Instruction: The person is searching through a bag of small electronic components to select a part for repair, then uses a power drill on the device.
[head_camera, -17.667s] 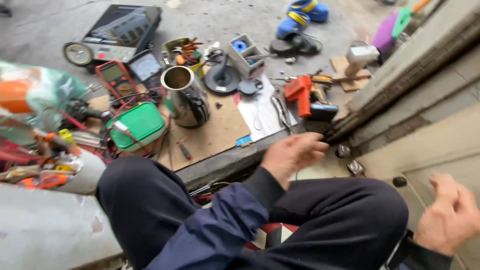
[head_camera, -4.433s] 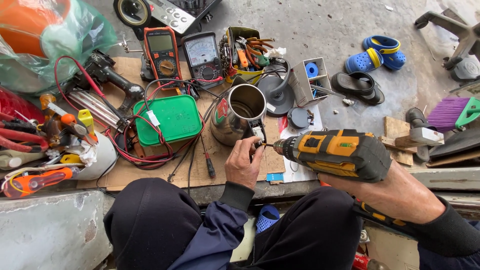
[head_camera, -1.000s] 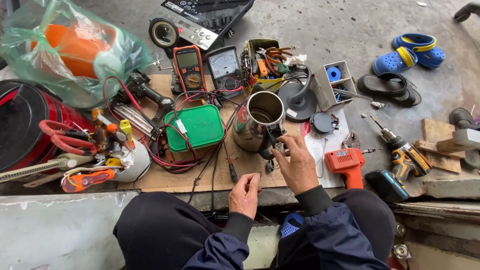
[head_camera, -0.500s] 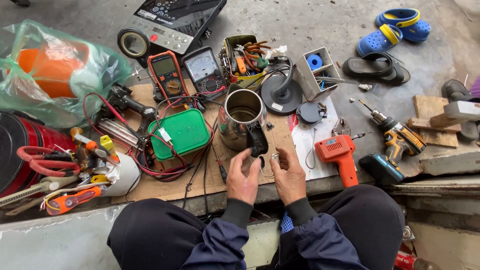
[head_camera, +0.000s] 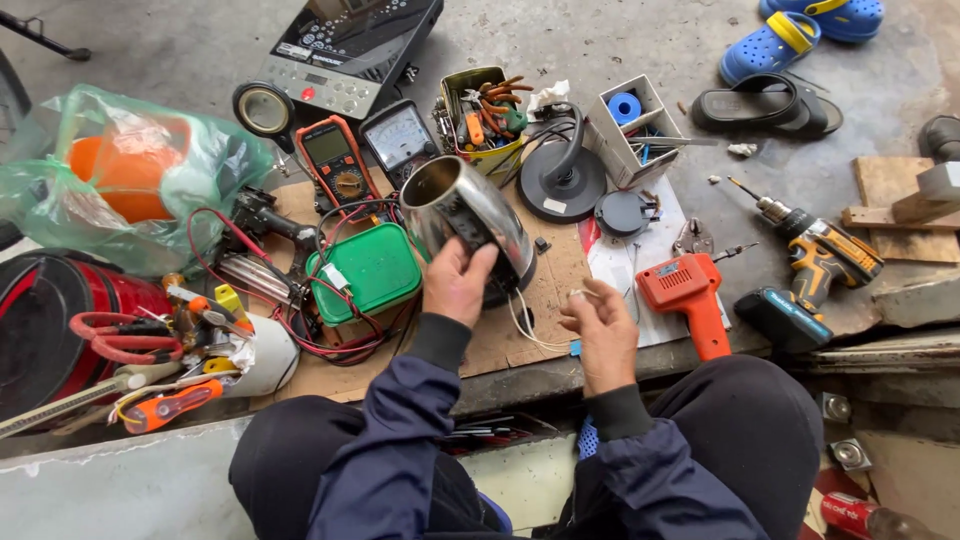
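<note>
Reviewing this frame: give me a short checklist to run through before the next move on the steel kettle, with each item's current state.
1. Left hand grips the steel kettle: ok, its fingers wrap the tilted body.
2. Right hand has hold of the white wires: cannot tell, the fingers are pinched near the wire ends but contact is too small to see.
3. Kettle off its round black base: ok, the base lies apart behind it.
4. Wires free of tangles: ok, they loop from under the kettle over the cardboard.
5. Orange tool within reach: ok, it lies just right of the right hand.
6. Kettle empty: cannot tell, its inside is in shadow.
</note>
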